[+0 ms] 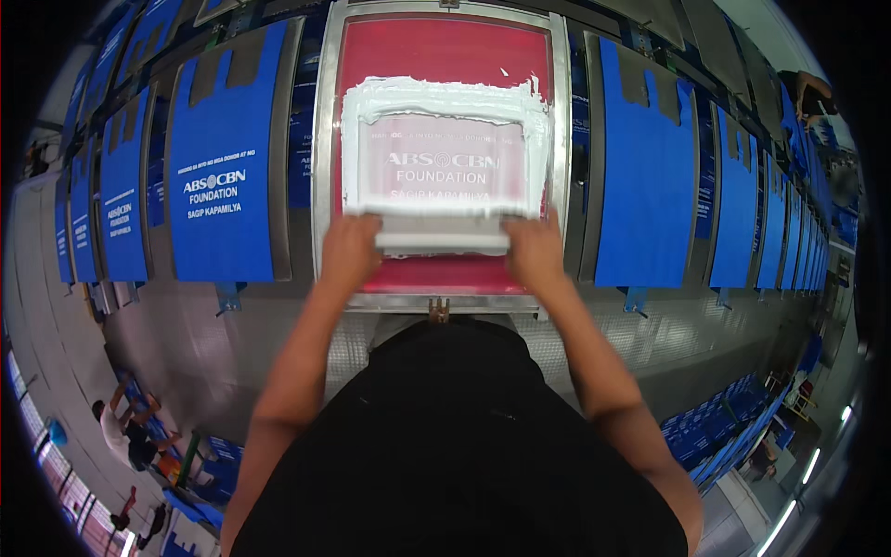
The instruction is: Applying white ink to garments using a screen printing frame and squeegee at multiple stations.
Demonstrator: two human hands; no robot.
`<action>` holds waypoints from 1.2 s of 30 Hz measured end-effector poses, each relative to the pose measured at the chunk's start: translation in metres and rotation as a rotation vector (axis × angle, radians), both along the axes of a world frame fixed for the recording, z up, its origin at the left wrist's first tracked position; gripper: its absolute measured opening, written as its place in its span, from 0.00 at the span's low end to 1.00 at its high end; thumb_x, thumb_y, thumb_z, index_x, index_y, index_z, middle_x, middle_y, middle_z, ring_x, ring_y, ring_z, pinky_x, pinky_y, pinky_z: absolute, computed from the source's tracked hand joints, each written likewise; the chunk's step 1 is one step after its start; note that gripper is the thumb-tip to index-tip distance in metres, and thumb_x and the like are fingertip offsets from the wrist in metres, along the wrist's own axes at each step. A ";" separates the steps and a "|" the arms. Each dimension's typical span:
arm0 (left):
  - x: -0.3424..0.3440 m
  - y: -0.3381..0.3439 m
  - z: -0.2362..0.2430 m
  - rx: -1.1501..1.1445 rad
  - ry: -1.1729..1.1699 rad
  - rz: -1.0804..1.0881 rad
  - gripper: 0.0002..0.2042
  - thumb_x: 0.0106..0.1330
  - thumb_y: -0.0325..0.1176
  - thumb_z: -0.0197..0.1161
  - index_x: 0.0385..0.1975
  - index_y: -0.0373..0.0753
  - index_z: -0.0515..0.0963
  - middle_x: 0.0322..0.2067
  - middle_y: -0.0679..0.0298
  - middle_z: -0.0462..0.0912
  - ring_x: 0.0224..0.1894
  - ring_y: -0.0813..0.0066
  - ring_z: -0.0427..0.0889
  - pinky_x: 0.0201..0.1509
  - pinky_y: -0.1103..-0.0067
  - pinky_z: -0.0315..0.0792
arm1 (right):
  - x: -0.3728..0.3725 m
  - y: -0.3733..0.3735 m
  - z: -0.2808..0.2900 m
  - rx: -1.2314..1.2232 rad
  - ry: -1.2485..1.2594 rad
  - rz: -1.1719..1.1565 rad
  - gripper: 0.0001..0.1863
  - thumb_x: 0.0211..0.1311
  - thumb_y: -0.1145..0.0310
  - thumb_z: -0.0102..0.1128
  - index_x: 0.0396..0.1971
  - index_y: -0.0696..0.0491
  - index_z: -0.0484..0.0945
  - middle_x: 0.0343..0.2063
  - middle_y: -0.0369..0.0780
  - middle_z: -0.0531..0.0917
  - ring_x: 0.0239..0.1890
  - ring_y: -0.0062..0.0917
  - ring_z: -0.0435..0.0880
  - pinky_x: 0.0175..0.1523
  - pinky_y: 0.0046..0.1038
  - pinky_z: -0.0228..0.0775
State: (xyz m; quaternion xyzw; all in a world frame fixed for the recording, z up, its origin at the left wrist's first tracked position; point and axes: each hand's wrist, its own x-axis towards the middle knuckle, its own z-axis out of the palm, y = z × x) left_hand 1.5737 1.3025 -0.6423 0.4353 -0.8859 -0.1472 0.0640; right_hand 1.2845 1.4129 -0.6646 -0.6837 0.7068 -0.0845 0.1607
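Observation:
A screen-printing frame with a metal rim and red mesh lies straight ahead of me. White ink is smeared thickly around a paler stencil window with lettering in the mesh. Both hands grip a squeegee that lies crosswise near the window's lower edge. My left hand is wrapped round its left end, my right hand round its right end. Motion blurs the hands and the squeegee slightly. Ink lies along the squeegee's far side.
Blue plastic bags lie on boards left of the frame, with printed white lettering. More blue bags, unprinted on their visible faces, lie to the right. A metal hinge or clamp sits at the frame's near edge. A person is at the lower left.

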 end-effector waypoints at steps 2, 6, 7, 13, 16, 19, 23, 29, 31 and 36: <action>-0.025 -0.065 0.001 -0.048 -0.030 0.024 0.12 0.43 0.25 0.67 0.31 0.40 0.81 0.30 0.56 0.82 0.36 0.55 0.79 0.42 0.65 0.74 | -0.021 -0.063 -0.009 0.065 0.070 -0.028 0.22 0.42 0.73 0.64 0.43 0.44 0.81 0.33 0.39 0.85 0.42 0.31 0.82 0.69 0.55 0.47; -0.076 -0.158 0.029 0.012 -0.160 0.042 0.16 0.48 0.41 0.72 0.36 0.42 0.83 0.32 0.52 0.83 0.38 0.52 0.82 0.43 0.65 0.75 | -0.064 -0.169 0.005 0.056 0.155 0.002 0.22 0.42 0.71 0.59 0.43 0.43 0.83 0.35 0.41 0.85 0.40 0.35 0.84 0.58 0.46 0.65; -0.076 -0.169 0.031 0.016 -0.154 0.058 0.17 0.47 0.43 0.73 0.35 0.42 0.83 0.29 0.52 0.83 0.36 0.52 0.83 0.43 0.66 0.75 | -0.068 -0.184 0.014 0.118 0.150 0.015 0.24 0.42 0.71 0.57 0.45 0.44 0.82 0.38 0.42 0.85 0.43 0.36 0.84 0.53 0.39 0.73; -0.055 -0.153 0.057 -0.674 0.136 0.094 0.25 0.52 0.45 0.71 0.48 0.39 0.78 0.40 0.50 0.82 0.40 0.54 0.81 0.46 0.67 0.75 | -0.081 -0.214 0.066 0.091 0.069 0.062 0.29 0.42 0.71 0.54 0.51 0.46 0.80 0.44 0.46 0.83 0.49 0.40 0.81 0.55 0.37 0.73; -0.036 -0.054 0.058 -0.137 0.268 0.286 0.20 0.57 0.44 0.68 0.44 0.37 0.79 0.44 0.53 0.80 0.39 0.57 0.81 0.42 0.68 0.74 | -0.102 -0.234 0.071 0.092 0.075 0.097 0.29 0.41 0.71 0.54 0.50 0.45 0.80 0.45 0.46 0.83 0.50 0.40 0.80 0.55 0.36 0.73; -0.002 0.066 0.015 0.832 -0.050 0.145 0.19 0.64 0.48 0.59 0.39 0.35 0.80 0.33 0.52 0.83 0.37 0.58 0.82 0.42 0.68 0.74 | -0.115 -0.247 0.020 -0.004 0.092 0.121 0.28 0.38 0.71 0.57 0.48 0.52 0.80 0.39 0.49 0.84 0.42 0.43 0.83 0.49 0.36 0.76; 0.009 0.175 -0.053 1.354 0.411 0.458 0.24 0.66 0.53 0.59 0.36 0.31 0.80 0.26 0.64 0.79 0.29 0.77 0.77 0.35 0.79 0.72 | -0.092 -0.249 0.034 0.176 0.025 0.189 0.29 0.37 0.67 0.65 0.48 0.54 0.79 0.41 0.50 0.83 0.44 0.42 0.83 0.51 0.35 0.74; 0.010 0.180 -0.073 1.359 0.586 0.314 0.21 0.69 0.51 0.56 0.28 0.35 0.79 0.20 0.69 0.75 0.22 0.83 0.71 0.26 0.83 0.67 | -0.058 -0.250 0.037 0.030 0.040 0.183 0.27 0.41 0.71 0.58 0.49 0.49 0.80 0.45 0.46 0.82 0.50 0.40 0.80 0.55 0.36 0.72; 0.007 0.174 -0.047 1.407 0.567 0.313 0.21 0.70 0.50 0.55 0.27 0.35 0.79 0.19 0.69 0.75 0.22 0.83 0.72 0.26 0.84 0.67 | -0.054 -0.245 0.045 0.068 0.035 0.099 0.27 0.41 0.72 0.55 0.49 0.48 0.80 0.44 0.46 0.83 0.50 0.40 0.80 0.56 0.37 0.72; 0.004 0.165 -0.029 1.495 0.576 0.332 0.21 0.72 0.47 0.53 0.27 0.34 0.79 0.19 0.68 0.76 0.22 0.82 0.72 0.27 0.85 0.68 | -0.019 -0.181 0.066 0.147 0.073 0.076 0.29 0.39 0.72 0.57 0.49 0.46 0.80 0.43 0.45 0.83 0.47 0.40 0.82 0.52 0.36 0.74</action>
